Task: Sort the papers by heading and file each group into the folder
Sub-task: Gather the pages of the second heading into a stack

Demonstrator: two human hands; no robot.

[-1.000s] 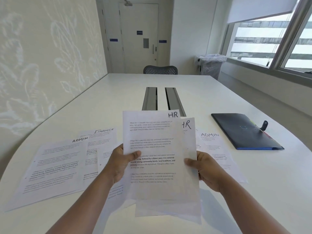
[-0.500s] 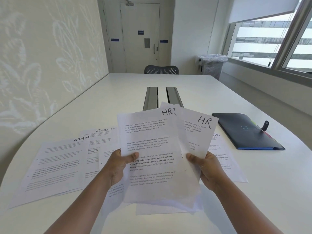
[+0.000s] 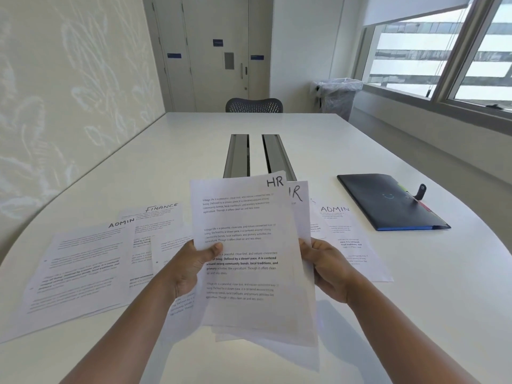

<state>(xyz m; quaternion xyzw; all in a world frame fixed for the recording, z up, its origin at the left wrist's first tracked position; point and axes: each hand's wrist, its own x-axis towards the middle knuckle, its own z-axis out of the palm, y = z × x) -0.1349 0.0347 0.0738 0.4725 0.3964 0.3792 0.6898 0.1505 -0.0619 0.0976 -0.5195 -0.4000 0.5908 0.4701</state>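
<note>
White HR sheets (image 3: 249, 259), lifted above the table (image 3: 415, 300), pinched at either edge by left hand (image 3: 191, 268) and right hand (image 3: 329, 270): gathering step; next, likely squaring them for the closed dark folder (image 3: 388, 202) lying to the right.

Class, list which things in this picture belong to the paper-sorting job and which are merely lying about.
Belong: white HR-headed sheets held by left hand and right hand; ADMIN sheets; FINANCE sheet; dark blue-edged folder.
Lying about: lined bin; mesh chair.
</note>
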